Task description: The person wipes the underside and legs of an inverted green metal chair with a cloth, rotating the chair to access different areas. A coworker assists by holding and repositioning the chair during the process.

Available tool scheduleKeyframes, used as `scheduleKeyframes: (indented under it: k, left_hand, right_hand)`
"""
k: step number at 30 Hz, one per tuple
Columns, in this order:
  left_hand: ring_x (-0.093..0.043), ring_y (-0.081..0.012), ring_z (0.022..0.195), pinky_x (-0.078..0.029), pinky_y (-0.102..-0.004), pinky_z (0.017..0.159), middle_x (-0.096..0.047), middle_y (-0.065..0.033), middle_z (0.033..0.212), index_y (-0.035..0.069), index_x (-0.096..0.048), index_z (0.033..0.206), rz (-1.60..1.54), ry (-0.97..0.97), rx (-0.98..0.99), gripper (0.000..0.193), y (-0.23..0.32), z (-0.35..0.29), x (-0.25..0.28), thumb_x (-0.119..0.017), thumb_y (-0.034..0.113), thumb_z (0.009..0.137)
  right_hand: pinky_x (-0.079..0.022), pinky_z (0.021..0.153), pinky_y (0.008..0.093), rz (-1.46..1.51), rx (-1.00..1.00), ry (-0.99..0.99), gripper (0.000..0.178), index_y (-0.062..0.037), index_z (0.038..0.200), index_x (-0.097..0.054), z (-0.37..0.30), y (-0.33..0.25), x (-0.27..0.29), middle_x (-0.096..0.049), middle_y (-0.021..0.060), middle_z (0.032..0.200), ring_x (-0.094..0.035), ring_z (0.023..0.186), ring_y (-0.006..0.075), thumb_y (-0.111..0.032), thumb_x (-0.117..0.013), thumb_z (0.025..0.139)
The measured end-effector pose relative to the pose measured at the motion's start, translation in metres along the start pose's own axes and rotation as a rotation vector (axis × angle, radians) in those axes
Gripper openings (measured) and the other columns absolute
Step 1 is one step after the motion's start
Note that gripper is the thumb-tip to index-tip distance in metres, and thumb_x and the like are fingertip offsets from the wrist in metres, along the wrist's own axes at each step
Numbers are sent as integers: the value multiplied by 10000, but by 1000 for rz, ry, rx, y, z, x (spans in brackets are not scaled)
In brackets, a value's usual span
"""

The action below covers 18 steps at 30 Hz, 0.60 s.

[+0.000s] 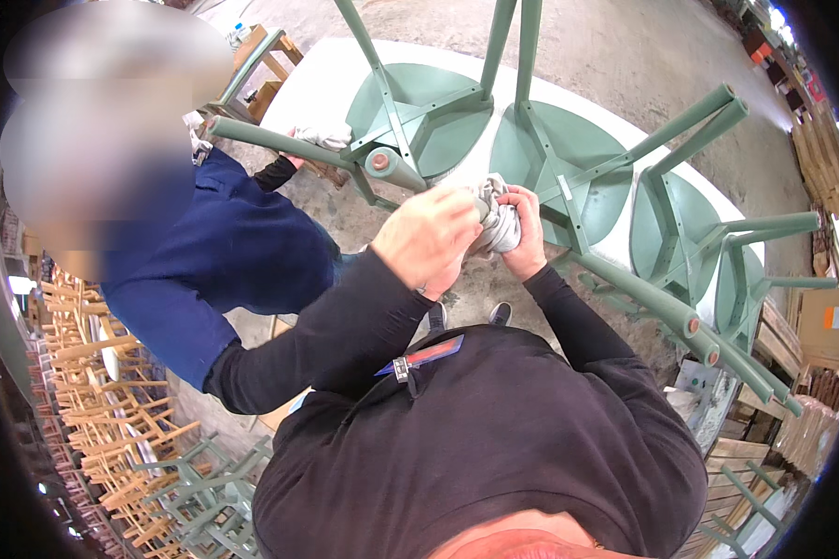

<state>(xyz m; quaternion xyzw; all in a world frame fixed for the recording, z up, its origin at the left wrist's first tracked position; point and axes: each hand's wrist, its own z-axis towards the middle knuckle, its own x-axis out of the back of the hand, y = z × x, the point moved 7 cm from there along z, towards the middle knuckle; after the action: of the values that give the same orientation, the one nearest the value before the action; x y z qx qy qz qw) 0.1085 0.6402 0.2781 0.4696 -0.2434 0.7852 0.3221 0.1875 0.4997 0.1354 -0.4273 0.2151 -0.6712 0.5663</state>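
Observation:
My right hand (529,235) is closed round a bunched grey cloth (500,224), in front of the upturned green stools. Beside it my left hand (446,278) reaches to the cloth's lower left; its fingers are mostly hidden behind a co-worker's hand (424,233). That hand, on a black-sleeved arm crossing over mine, is at the cloth's left side. Just beyond stands an upturned green stool (447,140), one leg end close to the co-worker's knuckles. Another green stool (569,168) lies seat-down to its right, its legs spread toward me.
The co-worker in blue (224,242) stands close on my left, the other hand by a pale cloth (324,137). The stools rest on a white tabletop (322,79). More green stools (690,233) stretch right. Stacked wooden frames (112,410) fill the lower left.

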Motion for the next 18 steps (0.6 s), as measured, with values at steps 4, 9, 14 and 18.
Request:
scheduleKeyframes:
  k: [4,9,14,18]
  left_hand:
    - [-608,-198,941,-546,-292,868,-565,-39,936,-9,-692,937,126,56,-75,233,27,-12,35,-705,69,717]
    - [-598,-242,1137,-495,-346,1023,-648,-112,1213,-43,-668,1196,46,25,58,349,5,-9,23,-698,131,895]
    - [-569,-225,1222,-437,-329,1068,-617,-102,1338,4,-567,1368,-1038,593,793,397,-22,-56,-117,-655,161,1014]
    - [-528,-197,1344,-400,-323,1139,-515,-107,1521,-2,-440,1500,-1148,483,830,573,-25,-61,-137,-671,5,976]
  right_hand:
    - [-455,1041,426,45,-24,-8,537,-78,1162,-596,5,-4,-4,-531,199,1275,-519,1266,378,-112,-834,683]
    - [-462,1041,423,44,-40,-19,593,-99,1166,-595,3,1,-3,-513,195,1297,-517,1277,374,-115,-867,640]
    - [-469,1041,426,44,-27,-40,612,-107,1164,-595,4,0,-7,-502,191,1298,-520,1273,372,-145,-887,628]
    - [-469,1041,426,42,-36,-30,608,-108,1166,-596,4,2,-2,-504,191,1292,-520,1271,370,-160,-890,636]
